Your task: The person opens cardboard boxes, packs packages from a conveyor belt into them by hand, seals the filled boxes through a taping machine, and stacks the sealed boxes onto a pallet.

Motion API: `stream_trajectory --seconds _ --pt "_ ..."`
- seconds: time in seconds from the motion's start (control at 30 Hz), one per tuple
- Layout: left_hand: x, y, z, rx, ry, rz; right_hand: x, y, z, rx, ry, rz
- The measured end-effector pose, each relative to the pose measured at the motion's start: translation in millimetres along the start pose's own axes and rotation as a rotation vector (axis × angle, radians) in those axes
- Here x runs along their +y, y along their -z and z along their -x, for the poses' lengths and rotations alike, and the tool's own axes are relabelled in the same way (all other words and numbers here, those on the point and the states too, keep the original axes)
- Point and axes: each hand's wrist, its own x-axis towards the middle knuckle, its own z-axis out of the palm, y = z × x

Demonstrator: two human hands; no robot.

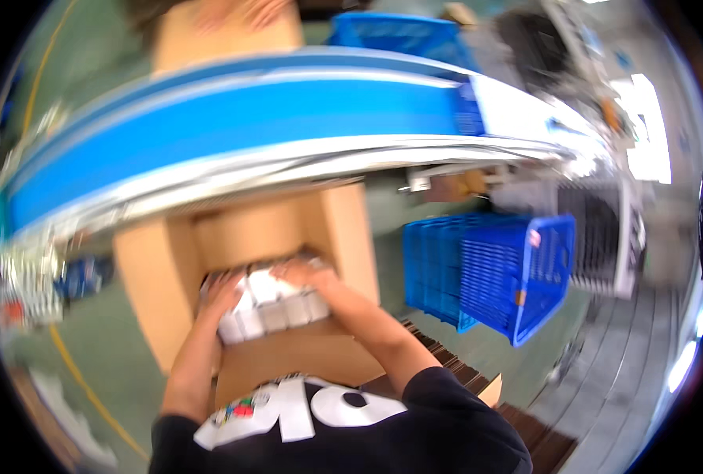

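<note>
Find the row of white packs (276,314) inside the open cardboard carton (250,235), toward its near side, set side by side with pale faces turned to the wearer and tops catching the light. Note the left hand (226,291) over the left end of the row, and the right hand (300,274) over the top, toward the far edge and right end, both apparently touching. Read the fingers as laid over the packs; too blurred to tell spread from pressed together, or a firm pinch from a light rest.

Judge the packs probably light apiece but weightier as a row, fairly stiff across the faces, perhaps easy to dent at the corners. Expect some slip on the shiny tops, and likely buckling at the seams without pressure from both ends. Best to take hold low at the two end faces, palms squeezing inward, rather than by the tops alone.

Beyond the carton, see the blue conveyor belt (272,110), with another person's hands (241,12) on a further carton (229,43) across it. To the right, note blue crates (517,276); at lower right, flattened cardboard (454,365) in a stack.
</note>
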Motion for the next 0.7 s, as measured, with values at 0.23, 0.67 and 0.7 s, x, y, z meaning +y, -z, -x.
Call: stream_trajectory --seconds 0.23,0.67,0.7 --pt "4.1 -2.5 28.1 0.043 0.226 0.052 -19.3 282.6 305.3 0.270 0.427 -1.085" --pt "143.2 123.5 35.8 -0.083 0.234 0.305 193.6 450.7 390.4 1.414 -0.955 -0.045" --pt "155.8 147.7 34.7 -0.054 0.159 0.524 211.5 451.2 395.1 1.414 -0.864 -0.107"
